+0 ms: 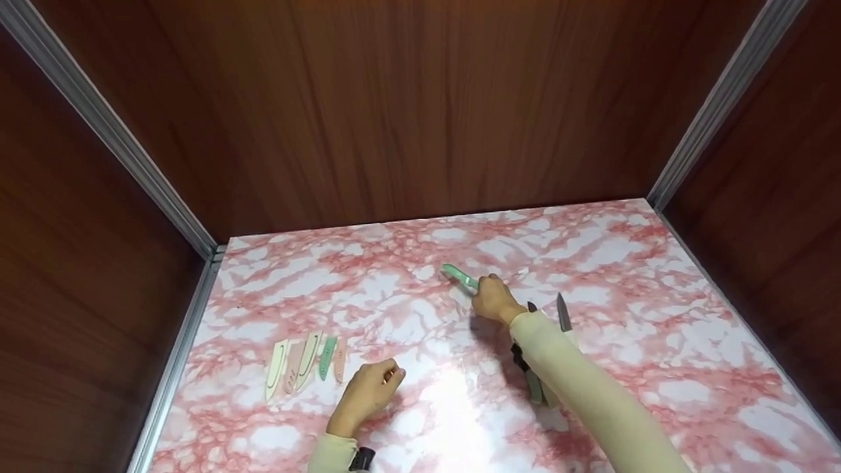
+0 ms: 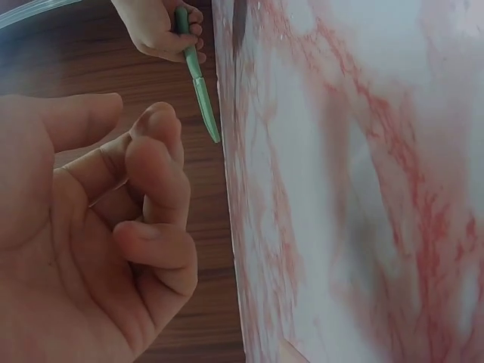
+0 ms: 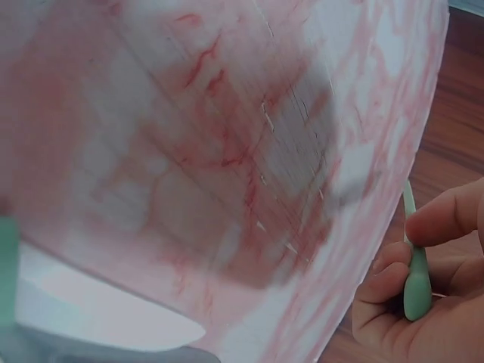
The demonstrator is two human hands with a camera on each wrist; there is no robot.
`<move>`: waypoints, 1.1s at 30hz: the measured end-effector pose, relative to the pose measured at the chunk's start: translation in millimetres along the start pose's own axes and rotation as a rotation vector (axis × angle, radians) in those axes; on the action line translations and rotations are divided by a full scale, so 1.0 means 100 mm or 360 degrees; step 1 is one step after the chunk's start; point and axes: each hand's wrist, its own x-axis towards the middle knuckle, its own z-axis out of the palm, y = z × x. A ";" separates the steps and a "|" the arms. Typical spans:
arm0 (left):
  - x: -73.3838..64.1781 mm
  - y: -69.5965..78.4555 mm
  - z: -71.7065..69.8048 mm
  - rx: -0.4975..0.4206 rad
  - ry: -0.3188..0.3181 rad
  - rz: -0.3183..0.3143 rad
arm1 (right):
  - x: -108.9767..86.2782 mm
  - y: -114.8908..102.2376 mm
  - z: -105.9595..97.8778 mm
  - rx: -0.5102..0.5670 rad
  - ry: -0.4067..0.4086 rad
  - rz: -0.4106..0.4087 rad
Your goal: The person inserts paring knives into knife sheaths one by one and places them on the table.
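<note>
In the head view, my right hand [image 1: 494, 297] grips a green knife [image 1: 461, 277] over the middle of the table, its blade pointing to the far left. The right wrist view shows the fingers curled round the knife's rounded green handle [image 3: 417, 291]. From the left wrist view, the green blade [image 2: 205, 110] extends out of the right fist. My left hand [image 1: 369, 393] hovers low over the near part of the table, fingers loosely curled, nothing between them. Nearest to it is a row of sheaths, with a peach one [image 1: 340, 360] and a green one [image 1: 327, 358] closest.
Farther left in the row lie a pink sheath [image 1: 293, 368] and two cream sheaths [image 1: 276, 369]. Beside and partly beneath my right forearm are more knives, including a dark blade [image 1: 564, 311] and a green handle [image 1: 535, 387]. Brown wooden panels [image 1: 420, 118] wall in the marbled table [image 1: 407, 309].
</note>
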 end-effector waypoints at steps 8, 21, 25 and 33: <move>0.00 -0.04 0.03 -0.0067 -0.0027 0.0010 | 0.07 -0.06 0.07 -0.0022 -0.0016 0.0085; -0.02 -0.05 -0.02 -0.0057 -0.0065 -0.0009 | 0.16 -0.20 0.18 -0.0066 -0.0044 0.0170; -0.02 -0.05 -0.02 -0.0034 -0.0082 0.0012 | 0.19 -0.22 0.23 -0.0072 -0.0040 0.0185; -0.01 -0.06 0.01 -0.0032 -0.0159 0.0011 | 0.28 -0.30 0.30 0.0019 -0.0112 0.0218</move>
